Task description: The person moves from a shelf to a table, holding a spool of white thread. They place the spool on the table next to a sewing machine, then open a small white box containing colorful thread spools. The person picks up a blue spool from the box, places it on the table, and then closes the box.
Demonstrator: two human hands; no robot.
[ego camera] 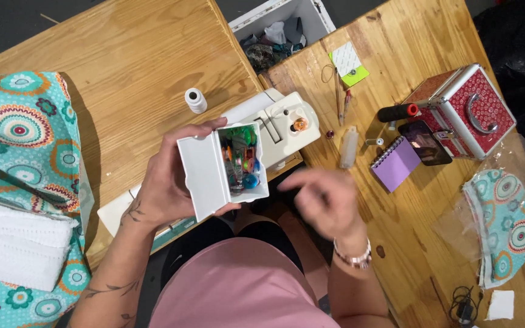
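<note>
Left hand: wraps the small white box from below and the side, fingers curled firmly round its body, lid swung open toward the palm.
Box contents: bright little pieces in green, orange and blue, possibly bobbins; too small to tell.
Right hand: blurred, just beside the box, fingers loosely spread and seemingly empty.
Box position: held above the lap, in front of the white sewing machine.
Doing it well: keep the box level so nothing spills, and pick with thumb and forefinger at one piece only.
Around: white thread spool, purple notepad, red patterned case.
</note>
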